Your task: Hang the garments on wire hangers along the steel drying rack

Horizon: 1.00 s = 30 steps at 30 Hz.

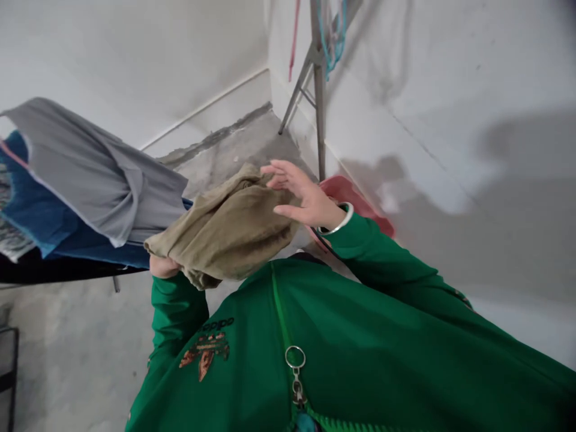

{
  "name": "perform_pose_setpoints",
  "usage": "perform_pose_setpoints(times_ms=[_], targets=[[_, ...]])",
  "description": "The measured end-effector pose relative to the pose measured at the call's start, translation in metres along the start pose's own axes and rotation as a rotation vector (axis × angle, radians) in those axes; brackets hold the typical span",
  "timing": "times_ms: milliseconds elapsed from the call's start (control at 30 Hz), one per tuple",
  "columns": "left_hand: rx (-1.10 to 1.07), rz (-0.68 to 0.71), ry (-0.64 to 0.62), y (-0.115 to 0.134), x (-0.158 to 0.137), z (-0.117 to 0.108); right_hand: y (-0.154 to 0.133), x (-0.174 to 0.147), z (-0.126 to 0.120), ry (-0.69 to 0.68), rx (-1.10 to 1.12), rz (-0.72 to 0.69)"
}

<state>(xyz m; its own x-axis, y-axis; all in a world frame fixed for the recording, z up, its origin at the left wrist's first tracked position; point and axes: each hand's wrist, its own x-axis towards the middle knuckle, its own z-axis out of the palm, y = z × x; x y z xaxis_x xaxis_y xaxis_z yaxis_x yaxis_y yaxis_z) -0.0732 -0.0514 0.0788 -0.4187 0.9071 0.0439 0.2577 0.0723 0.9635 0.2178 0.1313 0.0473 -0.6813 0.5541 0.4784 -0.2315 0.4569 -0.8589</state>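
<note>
A folded olive-brown garment (pixel 234 225) is held up in front of my chest; its exact kind does not show. My left hand (pixel 164 266) is under its left end, with the fingers hidden beneath the cloth. At the garment's right end is my right hand (pixel 310 198), its fingers stretched out and the thumb apart. Its fingertips are close to the cloth, and I cannot tell whether they touch it. A white bangle (pixel 344 219) circles my right wrist.
Grey cloth (pixel 94 162) and blue cloth (pixel 54 222) hang at the left. A metal stand (pixel 319 114) with blue hangers (pixel 335 51) leans by the right wall. Behind my right wrist lies something red (pixel 360 204). A dark metal frame (pixel 13 372) stands lower left.
</note>
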Motion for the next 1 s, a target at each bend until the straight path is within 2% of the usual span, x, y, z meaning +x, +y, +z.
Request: perform_pose_setpoints(times_ms=[100,167,200,233,367,400,467,500,567,667,767,833,900,1000], targets=[[-0.192,0.131,0.069,0.011,-0.015,-0.003,0.015,0.037,0.049,-0.270,-0.200,-0.178],[-0.219,0.089,0.027,0.019,-0.026,-0.005,0.027,0.052,0.078,-0.356,-0.315,-0.254],[-0.213,0.041,0.013,0.022,-0.032,-0.008,0.031,0.056,0.088,-0.329,-0.364,-0.261],[-0.215,-0.012,0.011,0.023,-0.037,-0.011,0.034,0.059,0.095,-0.245,-0.406,-0.245],[-0.364,-0.183,0.142,0.004,-0.044,-0.032,0.021,0.055,0.105,0.263,-0.453,-0.110],[-0.415,-0.194,0.192,-0.006,-0.043,-0.036,0.014,0.051,0.106,0.322,-0.449,-0.121],[-0.510,-0.167,0.279,-0.025,-0.038,-0.043,0.001,0.039,0.114,0.306,-0.431,-0.219],[-0.553,-0.138,0.308,-0.033,-0.036,-0.046,-0.004,0.031,0.120,0.250,-0.421,-0.297],[-0.619,-0.077,0.340,-0.046,-0.033,-0.052,-0.008,0.012,0.135,0.048,-0.413,-0.448],[-0.680,-0.022,0.360,-0.055,-0.034,-0.059,-0.003,-0.018,0.153,-0.412,-0.448,-0.510],[-0.736,-0.001,0.412,-0.057,-0.037,-0.063,0.012,-0.038,0.161,-0.909,-0.521,-0.315],[-0.751,-0.016,0.462,-0.057,-0.040,-0.061,0.023,-0.044,0.161,-1.125,-0.587,-0.110],[-0.741,-0.045,0.470,-0.055,-0.044,-0.055,0.035,-0.045,0.158,-1.219,-0.666,0.064],[-0.708,-0.076,0.389,-0.046,-0.049,-0.043,0.050,-0.038,0.150,-1.198,-0.704,0.181]])
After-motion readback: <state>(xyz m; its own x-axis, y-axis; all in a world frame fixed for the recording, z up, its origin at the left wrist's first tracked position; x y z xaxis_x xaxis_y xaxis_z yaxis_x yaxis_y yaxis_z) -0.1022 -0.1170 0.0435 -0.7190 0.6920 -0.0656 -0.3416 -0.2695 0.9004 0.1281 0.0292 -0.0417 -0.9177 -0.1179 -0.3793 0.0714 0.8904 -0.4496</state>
